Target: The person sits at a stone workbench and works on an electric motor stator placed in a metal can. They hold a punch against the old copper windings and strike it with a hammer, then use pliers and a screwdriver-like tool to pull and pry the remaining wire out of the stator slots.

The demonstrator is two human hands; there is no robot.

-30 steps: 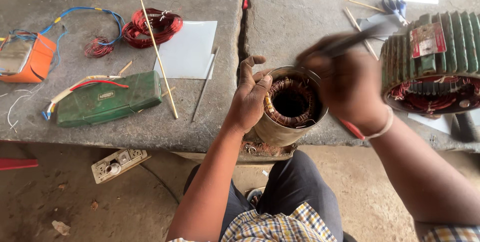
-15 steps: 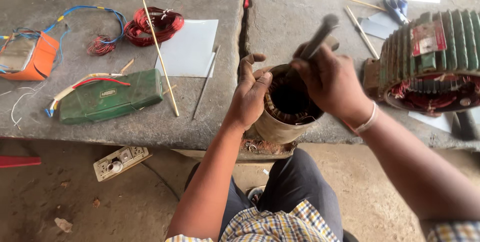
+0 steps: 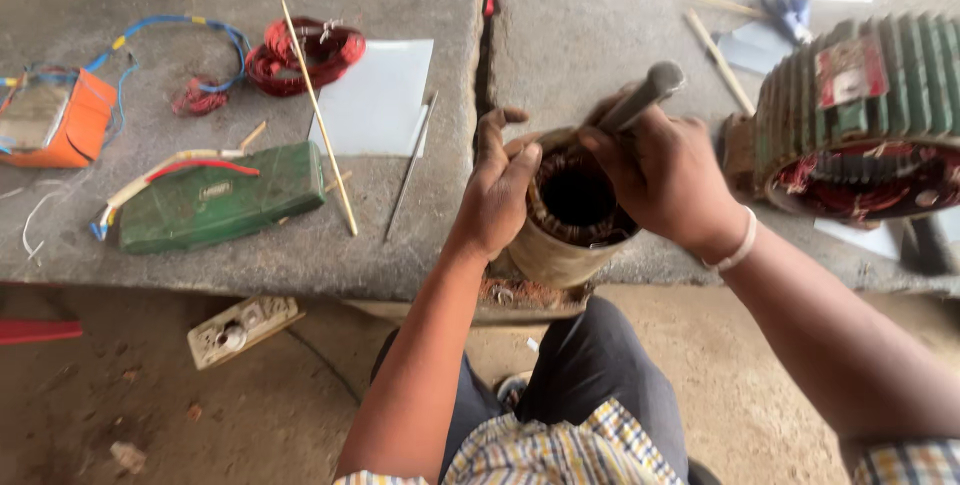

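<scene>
Head view shows the left hand [image 3: 500, 190] clasping the round copper-wound stator [image 3: 572, 220] at the worktop's [image 3: 400, 245] front edge, while the right hand [image 3: 665, 180] grips a grey metal rod [image 3: 640, 100] angled down into its bore.

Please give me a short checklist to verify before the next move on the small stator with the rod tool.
1. Left hand steadies the small stator at its rim: ok.
2. Right hand grips the rod tool firmly: ok.
3. Tool tip position inside the copper windings: cannot tell, hidden by the hand.
4. Stator seated fully on the stone bench: not ok, it sits at the front edge.
5. Large green motor housing apart from the working hand: ok.
</scene>
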